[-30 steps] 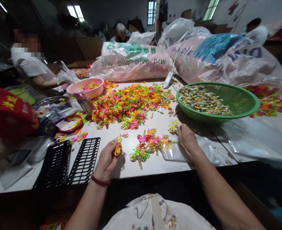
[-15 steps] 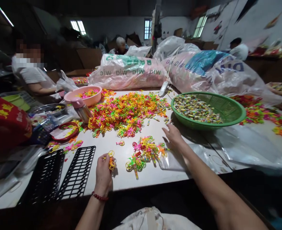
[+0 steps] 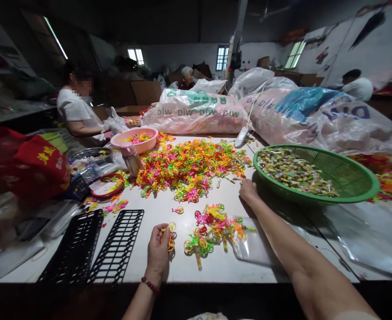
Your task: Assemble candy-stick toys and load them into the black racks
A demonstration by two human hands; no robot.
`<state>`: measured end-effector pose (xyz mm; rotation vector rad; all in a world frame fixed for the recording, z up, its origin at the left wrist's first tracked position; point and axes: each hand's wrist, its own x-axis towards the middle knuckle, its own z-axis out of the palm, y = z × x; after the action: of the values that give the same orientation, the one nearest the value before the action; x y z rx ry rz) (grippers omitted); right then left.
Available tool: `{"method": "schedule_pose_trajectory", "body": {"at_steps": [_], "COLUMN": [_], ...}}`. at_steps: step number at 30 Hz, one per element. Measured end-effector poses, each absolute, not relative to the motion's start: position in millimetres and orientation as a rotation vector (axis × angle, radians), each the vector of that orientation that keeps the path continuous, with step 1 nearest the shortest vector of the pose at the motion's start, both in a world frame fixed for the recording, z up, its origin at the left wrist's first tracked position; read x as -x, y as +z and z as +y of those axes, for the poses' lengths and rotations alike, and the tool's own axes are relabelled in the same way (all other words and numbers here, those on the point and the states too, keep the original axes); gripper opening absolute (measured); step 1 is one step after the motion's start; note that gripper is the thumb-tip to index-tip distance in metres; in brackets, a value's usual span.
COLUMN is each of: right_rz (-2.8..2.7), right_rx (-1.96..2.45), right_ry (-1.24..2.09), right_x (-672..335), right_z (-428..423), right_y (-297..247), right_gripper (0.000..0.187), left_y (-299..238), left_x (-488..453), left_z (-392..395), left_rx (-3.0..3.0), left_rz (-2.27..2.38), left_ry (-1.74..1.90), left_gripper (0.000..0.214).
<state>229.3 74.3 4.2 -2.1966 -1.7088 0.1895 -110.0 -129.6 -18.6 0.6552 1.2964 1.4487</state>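
In my left hand (image 3: 158,246), which wears a red bead bracelet, a small yellow and orange plastic toy bicycle (image 3: 171,238) is pinched between thumb and fingers. My right hand (image 3: 248,192) rests low over the white table, left of the green basket (image 3: 319,198), its fingers drawn together; whatever is at the fingertips is too small to make out. Close by lie thin candy-filled tubes (image 3: 230,179). Between my hands sits a small heap of toy bicycles (image 3: 212,226), some with a tube attached. A large loose pile of similar colourful toy pieces (image 3: 192,162) spreads behind.
Black plastic racks (image 3: 118,244) lie at the left. A pink-lidded flask (image 3: 131,160) and a pink basin (image 3: 152,141) stand beyond them. Clear plastic bags (image 3: 256,249) lie under my right forearm. Big stuffed sacks (image 3: 196,115) line the back. A co-worker (image 3: 79,111) is at the left.
My right hand's spread fingers have closed near the tubes. My left hand still holds the toy bicycle. The whole view has shifted, with things appearing further right and lower.
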Motion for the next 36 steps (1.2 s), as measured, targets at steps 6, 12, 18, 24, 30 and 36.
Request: {"method": "schedule_pose_trajectory", "body": {"at_steps": [6, 12, 18, 24, 30, 36], "right_rz": [-1.579, -1.298, -1.149, -1.003, -0.905, -1.07], "right_rx": [2.138, 1.958, 1.46, 1.073, 0.917, 0.995], "right_ry": [0.374, 0.752, 1.248, 1.693, 1.93, 1.87], "right_x": [-226, -230, -189, -134, -100, -85], "right_z": [59, 43, -21, -96, -138, -161], "right_y": [1, 29, 49, 59, 57, 53], "right_gripper": [0.024, 0.022, 0.02, 0.03, 0.032, 0.037], "left_y": [-15, -14, -16, -16, -7, 25], "left_x": [107, 107, 107, 107, 107, 90], "left_z": [-130, -130, -130, -131, -135, -158], "left_rx": [-0.633, -0.693, -0.705, -0.664, -0.653, -0.65], "left_rz": [1.29, 1.311, 1.298, 1.247, 1.209, 1.122], "left_ry": [1.467, 1.443, 1.491, 1.487, 1.526, 1.46], "left_gripper": [0.045, 0.046, 0.044, 0.043, 0.045, 0.04]}}
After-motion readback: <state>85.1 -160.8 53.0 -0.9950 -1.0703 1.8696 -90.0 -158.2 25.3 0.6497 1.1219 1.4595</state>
